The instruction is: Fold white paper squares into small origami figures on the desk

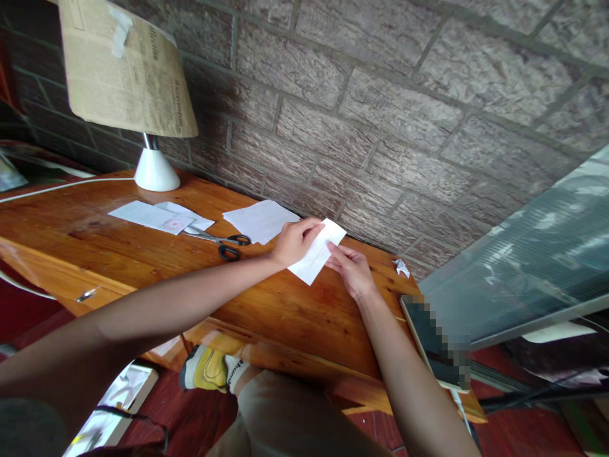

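A folded white sheet of paper (318,253) lies on the wooden desk (118,247), held by both hands. My left hand (294,241) grips its upper left edge, fingers curled over the top. My right hand (351,270) pinches the right edge, fingers pressed on the paper. Just behind the left hand lies another white sheet (259,219).
Black-handled scissors (223,244) lie left of the hands, beside two more white papers (159,216). A white-based lamp (155,170) with a newspaper-print shade stands at the back left. A crumpled paper scrap (402,267) and a dark tablet (435,346) lie at the right. A brick wall backs the desk.
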A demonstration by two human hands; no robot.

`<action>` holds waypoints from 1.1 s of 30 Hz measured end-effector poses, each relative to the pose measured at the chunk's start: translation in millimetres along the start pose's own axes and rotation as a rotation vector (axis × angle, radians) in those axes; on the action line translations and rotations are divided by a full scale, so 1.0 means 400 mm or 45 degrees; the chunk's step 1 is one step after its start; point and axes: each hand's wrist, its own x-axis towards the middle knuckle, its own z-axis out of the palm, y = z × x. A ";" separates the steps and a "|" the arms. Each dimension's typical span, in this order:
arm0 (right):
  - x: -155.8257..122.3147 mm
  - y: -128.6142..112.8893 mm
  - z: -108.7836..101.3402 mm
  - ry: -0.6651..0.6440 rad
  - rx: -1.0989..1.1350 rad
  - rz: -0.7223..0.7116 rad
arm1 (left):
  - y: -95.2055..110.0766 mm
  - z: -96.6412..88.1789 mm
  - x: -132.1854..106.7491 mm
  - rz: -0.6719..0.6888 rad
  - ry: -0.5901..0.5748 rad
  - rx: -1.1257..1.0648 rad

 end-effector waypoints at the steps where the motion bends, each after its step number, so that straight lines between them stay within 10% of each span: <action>1: 0.000 0.002 0.002 0.015 -0.013 -0.005 | -0.001 0.001 0.000 -0.006 0.005 -0.008; 28: -0.008 0.041 0.036 -0.151 -0.235 0.173 | -0.080 -0.008 0.048 -0.250 0.376 -0.180; 33: 0.003 0.033 0.013 -0.141 -0.267 0.154 | -0.099 -0.003 0.055 -0.525 0.368 -0.412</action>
